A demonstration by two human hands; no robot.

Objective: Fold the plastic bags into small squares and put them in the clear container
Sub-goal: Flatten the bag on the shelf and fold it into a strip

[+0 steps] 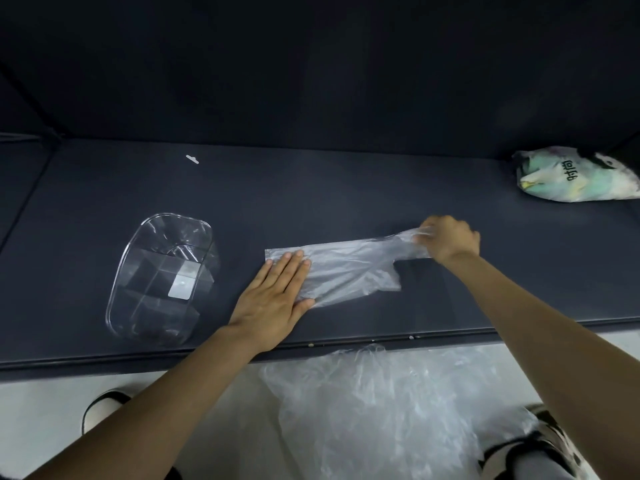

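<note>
Dark counter (311, 188) stretches before us against a dark wall. Below its edge hangs a heap of loose plastic bags (381, 403). Our clear container (162, 275) stands at the left. Mid-counter lies the plastic bag (349, 271) — our left hand (273, 299) presses it flat, fingers straight, while our right hand (450, 240) pinches its handles.

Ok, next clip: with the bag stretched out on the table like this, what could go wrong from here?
1. The right hand grips only the bunched handle end of the clear bag; pulling harder could slide it from under the flat left hand and skew the strip.
2. The film looks wrinkled, so folds may trap air and spring open.
3. The clear container sits near the table's front edge; a left-arm sweep might nudge it off.
</note>
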